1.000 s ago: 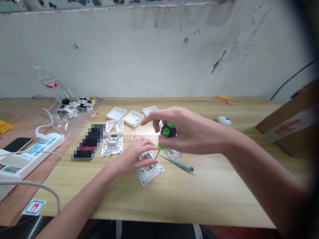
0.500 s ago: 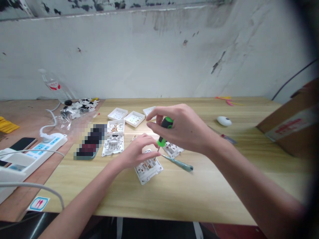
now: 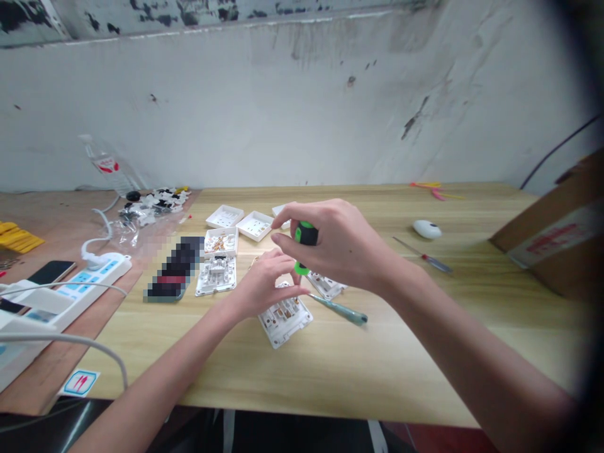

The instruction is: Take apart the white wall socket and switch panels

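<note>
In my right hand (image 3: 337, 242) is a screwdriver (image 3: 307, 234) with a green and black handle, held nearly upright with the tip pointing down. My left hand (image 3: 268, 280) grips the upper part of a white wall-socket plate (image 3: 285, 324), its thumb and fingers curled close around the screwdriver's lower end. Brass-coloured parts show in the plate's open back. The screwdriver's tip is hidden behind my left fingers. Just right of the plate lies a second screwdriver (image 3: 342, 309) with a translucent teal handle. Behind it rests another white socket plate (image 3: 326, 285), partly covered by my right hand.
Left of my hands are a socket plate (image 3: 216, 275), a white box of brass parts (image 3: 221, 241) and white covers (image 3: 255, 225). A power strip (image 3: 101, 270), phone (image 3: 51, 272) and bottle (image 3: 107, 165) stand farther left. Rightward are a red-handled screwdriver (image 3: 436, 263), white mouse (image 3: 427, 229) and carton (image 3: 557, 233).
My right hand and the green screwdriver have shifted slightly left, and the handle looks turned. My left hand keeps its place on the plate. The whole view has moved slightly.
</note>
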### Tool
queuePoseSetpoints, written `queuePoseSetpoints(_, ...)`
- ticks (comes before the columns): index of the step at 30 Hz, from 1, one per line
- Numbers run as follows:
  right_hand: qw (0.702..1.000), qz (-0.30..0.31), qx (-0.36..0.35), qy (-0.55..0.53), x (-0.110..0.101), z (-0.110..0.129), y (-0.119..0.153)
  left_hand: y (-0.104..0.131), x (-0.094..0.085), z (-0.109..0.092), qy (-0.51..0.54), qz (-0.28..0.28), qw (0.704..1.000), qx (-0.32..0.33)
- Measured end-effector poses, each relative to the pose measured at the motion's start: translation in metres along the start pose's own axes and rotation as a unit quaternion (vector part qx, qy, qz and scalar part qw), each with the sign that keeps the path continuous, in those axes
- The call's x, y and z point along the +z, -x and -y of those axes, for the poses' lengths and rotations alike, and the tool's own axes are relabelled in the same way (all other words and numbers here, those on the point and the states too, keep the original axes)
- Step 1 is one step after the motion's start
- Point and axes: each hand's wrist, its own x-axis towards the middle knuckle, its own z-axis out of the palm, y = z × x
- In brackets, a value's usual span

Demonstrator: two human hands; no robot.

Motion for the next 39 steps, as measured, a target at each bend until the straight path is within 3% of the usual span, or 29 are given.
queuePoseSetpoints(6, 1.0, -0.001, -0.008, -0.001, 0.0, 0.0, 0.002, 0.0, -0.015, -0.003, 0.034, 0.086, 0.995, 0.03)
queuePoseSetpoints(15, 1.0, -0.015, -0.01, -0.009, 0.0, 0.0, 0.003, -0.007, -0.003, -0.002, 0.006, 0.025, 1.0, 0.006)
queuePoseSetpoints(20, 1.0, -0.015, -0.005, -0.002, -0.001, 0.0, 0.004, -0.007, -0.003, -0.004, 0.019, 0.063, 0.998, 0.022)
queuePoseSetpoints(27, 1.0, -0.015, 0.003, 0.002, -0.004, 0.0, 0.007, -0.014, 0.002, -0.005, -0.003, 0.017, 1.0, 0.011)
queuePoseSetpoints(33, 1.0, -0.019, 0.002, 0.005, -0.007, -0.002, 0.011, -0.01, -0.007, -0.005, 0.013, 0.103, 0.994, 0.029)
queuePoseSetpoints(39, 1.0, -0.013, 0.001, -0.005, -0.007, -0.001, 0.011, -0.013, 0.002, -0.004, -0.019, 0.05, 0.999, 0.006)
